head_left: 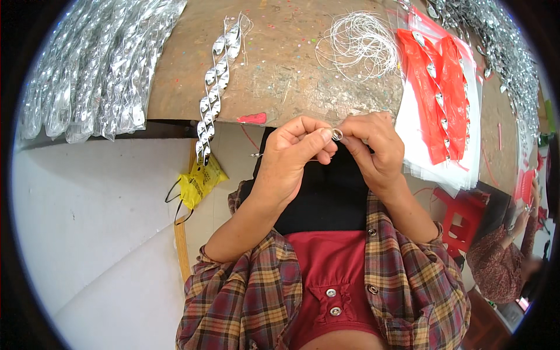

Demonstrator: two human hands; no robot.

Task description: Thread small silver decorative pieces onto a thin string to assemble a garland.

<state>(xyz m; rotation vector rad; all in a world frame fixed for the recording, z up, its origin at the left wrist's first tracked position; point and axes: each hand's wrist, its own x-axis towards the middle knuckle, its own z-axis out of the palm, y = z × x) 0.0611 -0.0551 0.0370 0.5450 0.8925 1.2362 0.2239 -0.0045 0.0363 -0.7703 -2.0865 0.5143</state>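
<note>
My left hand [291,153] and my right hand [376,149] meet in front of me, just off the table's near edge. Between their fingertips is a small shiny metal ring [337,135]. The left thumb and forefinger pinch one side of it, and the right fingers close on the other. A thin thread seems to run below the left hand, but its path is partly hidden. Left of my hands, twisted silver strips [214,87] with thin white cords lie on the table and hang over its edge.
A loose coil of white cord [359,46] lies on the brown table [280,76]. Red plastic [420,87] with silver twists rests on clear bags [417,163] at right. Bagged silver twists [105,70] fill the left. A yellow bag [201,182], red stool [464,224] and another person [499,262] are nearby.
</note>
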